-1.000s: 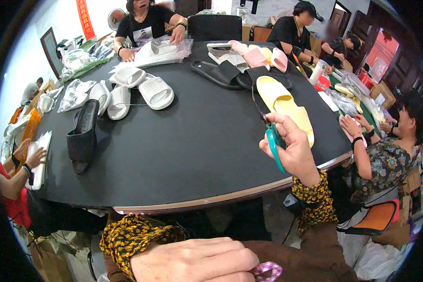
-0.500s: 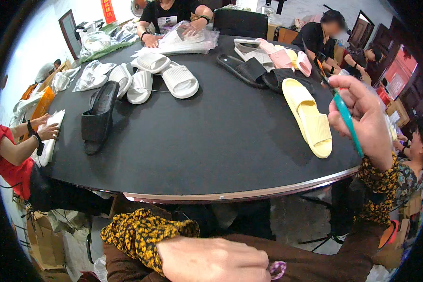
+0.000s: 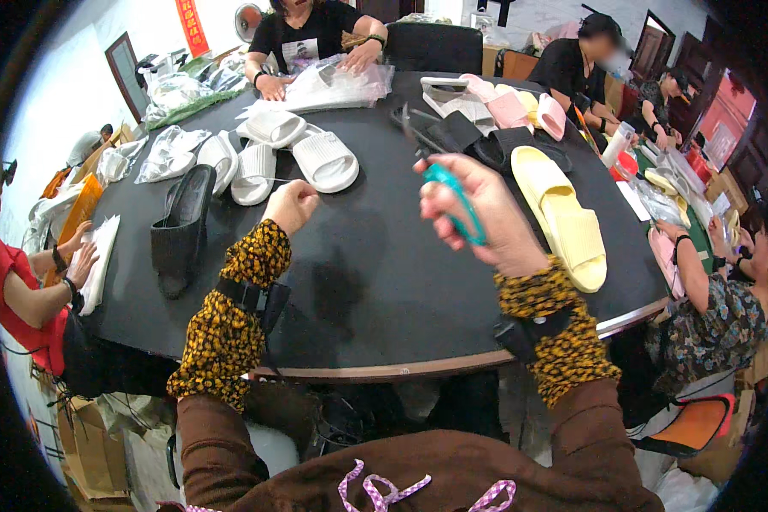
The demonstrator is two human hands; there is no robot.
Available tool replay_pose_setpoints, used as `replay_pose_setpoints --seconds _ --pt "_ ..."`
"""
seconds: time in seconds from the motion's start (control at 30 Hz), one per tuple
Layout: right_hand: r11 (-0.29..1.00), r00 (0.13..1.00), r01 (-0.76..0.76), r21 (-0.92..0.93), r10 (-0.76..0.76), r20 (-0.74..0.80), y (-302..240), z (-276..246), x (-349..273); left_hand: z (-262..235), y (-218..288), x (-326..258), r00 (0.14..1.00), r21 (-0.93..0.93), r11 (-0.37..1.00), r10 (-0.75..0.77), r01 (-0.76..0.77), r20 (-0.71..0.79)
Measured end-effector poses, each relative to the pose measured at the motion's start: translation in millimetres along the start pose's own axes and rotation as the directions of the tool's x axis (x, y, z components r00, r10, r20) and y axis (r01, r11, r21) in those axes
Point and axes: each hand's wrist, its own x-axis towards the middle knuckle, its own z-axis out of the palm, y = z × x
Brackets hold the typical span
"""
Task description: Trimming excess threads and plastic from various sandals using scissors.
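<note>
My right hand point(image 3: 491, 209) is wrapped round scissors point(image 3: 462, 203) with teal handles, held above the table. Their dark blades point up and away, in front of a black slipper point(image 3: 435, 128). My left hand point(image 3: 290, 207) is closed in a pinch at the near side of the white slippers point(image 3: 326, 160). A thin white string point(image 3: 275, 179) runs from between these slippers to its fingertips. A black slipper point(image 3: 179, 226) lies left of that hand. Beyond my right wrist lies a pair of yellow slippers point(image 3: 576, 230).
Pink slippers point(image 3: 508, 109) and a grey slipper point(image 3: 462, 104) lie at the far right of the black table point(image 3: 375, 290). Across from me, a person's hands rest on clear plastic bags point(image 3: 337, 85). Other people sit at left and right. Bagged slippers point(image 3: 171, 155) lie far left.
My left hand has risen from my lap to the string by the white slippers. My right hand has swung left over the table with the scissors.
</note>
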Motion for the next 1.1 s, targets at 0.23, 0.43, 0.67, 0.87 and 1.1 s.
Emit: replay_pose_setpoints --seconds 0.23,0.43,0.67,0.87,1.1 --pt "0.982 0.992 -0.126 0.138 0.121 0.049 77.0 23.3 14.0 20.3 -52.4 38.9 0.983 0.194 0.981 0.037 -0.002 -0.177" --pt "0.974 0.984 -0.176 0.145 0.178 0.005 92.7 19.8 15.3 20.4 -43.9 44.0 0.992 0.277 0.953 -0.118 0.125 -0.043" --pt "0.983 0.991 -0.04 0.179 0.063 -0.12 87.7 8.5 25.0 25.0 16.4 14.4 0.994 -0.025 0.994 0.109 -0.109 0.006" --pt "0.979 0.971 0.089 0.182 -0.045 -0.234 92.2 -7.2 26.3 38.1 103.3 -45.2 0.821 -0.414 0.899 0.342 -0.144 0.457" --pt "0.96 0.94 0.176 0.22 -0.098 -0.328 90.3 -11.9 28.1 21.3 115.6 -71.4 0.814 -0.385 0.845 0.495 -0.371 0.304"
